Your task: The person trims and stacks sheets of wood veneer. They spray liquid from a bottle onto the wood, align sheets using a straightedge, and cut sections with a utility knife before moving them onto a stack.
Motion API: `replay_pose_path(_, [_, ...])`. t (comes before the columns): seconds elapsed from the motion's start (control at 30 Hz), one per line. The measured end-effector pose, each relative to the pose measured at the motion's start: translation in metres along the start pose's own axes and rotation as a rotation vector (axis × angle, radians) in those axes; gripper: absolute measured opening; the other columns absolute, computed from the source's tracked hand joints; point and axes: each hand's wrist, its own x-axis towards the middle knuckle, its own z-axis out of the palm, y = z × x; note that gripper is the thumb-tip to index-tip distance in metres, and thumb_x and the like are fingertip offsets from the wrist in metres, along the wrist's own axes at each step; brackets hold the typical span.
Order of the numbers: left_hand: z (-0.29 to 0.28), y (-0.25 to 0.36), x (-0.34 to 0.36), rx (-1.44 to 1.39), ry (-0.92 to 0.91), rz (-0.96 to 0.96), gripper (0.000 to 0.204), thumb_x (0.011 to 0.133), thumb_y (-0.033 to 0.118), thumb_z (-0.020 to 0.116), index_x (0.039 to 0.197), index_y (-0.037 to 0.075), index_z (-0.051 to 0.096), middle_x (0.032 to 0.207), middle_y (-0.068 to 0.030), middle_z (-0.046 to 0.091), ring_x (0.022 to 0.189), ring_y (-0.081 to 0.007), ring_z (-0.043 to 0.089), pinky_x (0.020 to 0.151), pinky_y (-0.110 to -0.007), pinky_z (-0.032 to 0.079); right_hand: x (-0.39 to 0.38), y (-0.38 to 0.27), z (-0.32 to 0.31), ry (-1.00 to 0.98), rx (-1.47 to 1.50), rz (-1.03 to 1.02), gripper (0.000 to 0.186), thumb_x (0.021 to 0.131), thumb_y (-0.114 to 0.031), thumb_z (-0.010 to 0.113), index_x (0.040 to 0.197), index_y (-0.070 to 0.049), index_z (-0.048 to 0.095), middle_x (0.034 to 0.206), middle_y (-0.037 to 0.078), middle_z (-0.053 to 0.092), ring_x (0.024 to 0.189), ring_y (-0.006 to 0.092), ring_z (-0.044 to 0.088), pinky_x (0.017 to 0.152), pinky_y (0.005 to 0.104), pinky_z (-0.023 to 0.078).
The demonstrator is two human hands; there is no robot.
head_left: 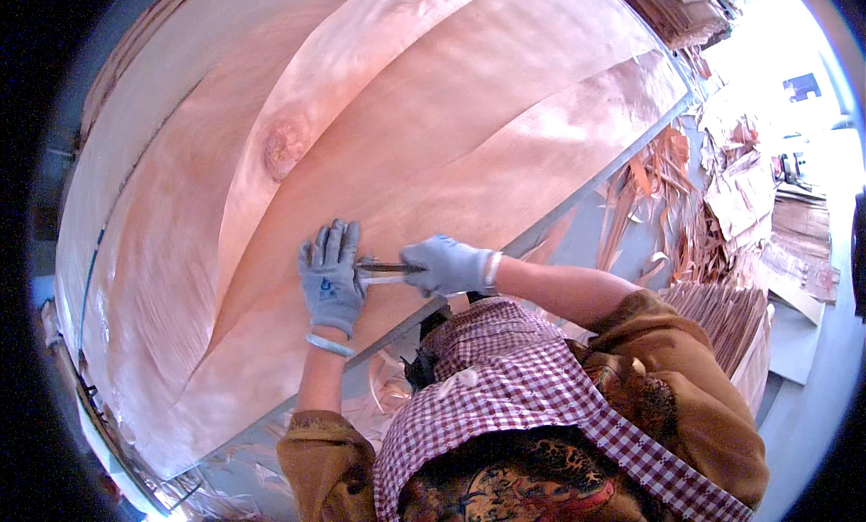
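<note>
Large sheets of pale pinkish-brown wood veneer (pixel 433 134) lie before me, with wavy, lifted folds and a round knot. My left hand (pixel 328 278), in a light blue-grey glove, rests on the veneer near its close edge, fingers stretched out. Beside it, my gloved right hand (pixel 447 265) is closed on a slim, straight tool (pixel 390 270) with a dark upper edge and a pale lower strip. It reaches left to the side of my left hand; its exact kind is hard to make out.
Torn veneer strips (pixel 663 175) litter the floor at the right. A stack of thin veneer (pixel 722 328) stands beside my right arm, and another stack (pixel 672 12) is at the far right. The veneer's near edge (pixel 577 202) runs diagonally in front of me.
</note>
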Motion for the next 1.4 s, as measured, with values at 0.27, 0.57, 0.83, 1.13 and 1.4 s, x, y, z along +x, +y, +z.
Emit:
replay_pose_path(0.27, [-0.015, 0.003, 0.016, -0.048, -0.076, 0.025, 0.050, 0.085, 0.030, 0.053, 0.130, 0.009, 0.046, 0.132, -0.0127, 0.046, 0.124, -0.0298, 0.039, 0.105, -0.046, 0.024, -0.028, 0.086, -0.112, 0.418, 0.187, 0.349, 0.015, 0.080, -0.017, 0.060, 0.087, -0.004, 0.058, 0.070, 0.008, 0.064, 0.061, 0.0175, 0.062, 0.054, 0.0327, 0.048])
replay_pose_path(0.57, [0.035, 0.100, 0.134, -0.203, 0.198, 0.344, 0.049, 0.085, 0.030, 0.053, 0.127, 0.004, 0.047, 0.133, -0.0139, 0.044, 0.125, -0.0293, 0.038, 0.105, -0.046, 0.025, -0.014, 0.084, -0.118, 0.424, -0.057, 0.318, 0.029, 0.078, -0.027, 0.061, 0.090, -0.001, 0.057, 0.083, 0.024, 0.061, 0.079, 0.0353, 0.062, 0.066, 0.0393, 0.048])
replay_pose_path(0.83, [0.041, 0.114, 0.144, -0.156, 0.080, 0.291, 0.047, 0.083, 0.031, 0.054, 0.124, 0.010, 0.051, 0.131, -0.0094, 0.047, 0.124, -0.0273, 0.040, 0.104, -0.051, 0.022, -0.073, 0.071, -0.105, 0.239, 0.392, 0.314, 0.017, 0.085, -0.019, 0.058, 0.085, -0.001, 0.057, 0.071, 0.008, 0.061, 0.065, 0.0136, 0.061, 0.059, 0.0296, 0.048])
replay_pose_path(1.13, [0.014, 0.167, 0.219, -0.250, 0.055, 0.452, 0.055, 0.084, 0.033, 0.053, 0.128, 0.001, 0.045, 0.133, -0.0186, 0.043, 0.125, -0.0337, 0.037, 0.106, -0.046, 0.024, -0.110, 0.201, -0.243, 0.734, 0.281, 0.577, 0.016, 0.084, -0.017, 0.059, 0.088, -0.001, 0.057, 0.069, 0.007, 0.061, 0.065, 0.0153, 0.059, 0.057, 0.0298, 0.046])
replay_pose_path(1.4, [0.051, 0.255, 0.327, -0.331, 0.153, 0.667, 0.051, 0.084, 0.023, 0.053, 0.128, 0.000, 0.042, 0.132, -0.0199, 0.043, 0.123, -0.0343, 0.039, 0.104, -0.043, 0.028, -0.113, 0.210, -0.256, 0.665, 0.545, 0.464, 0.018, 0.077, -0.019, 0.063, 0.073, -0.002, 0.064, 0.058, 0.009, 0.058, 0.054, 0.0189, 0.058, 0.051, 0.0340, 0.047])
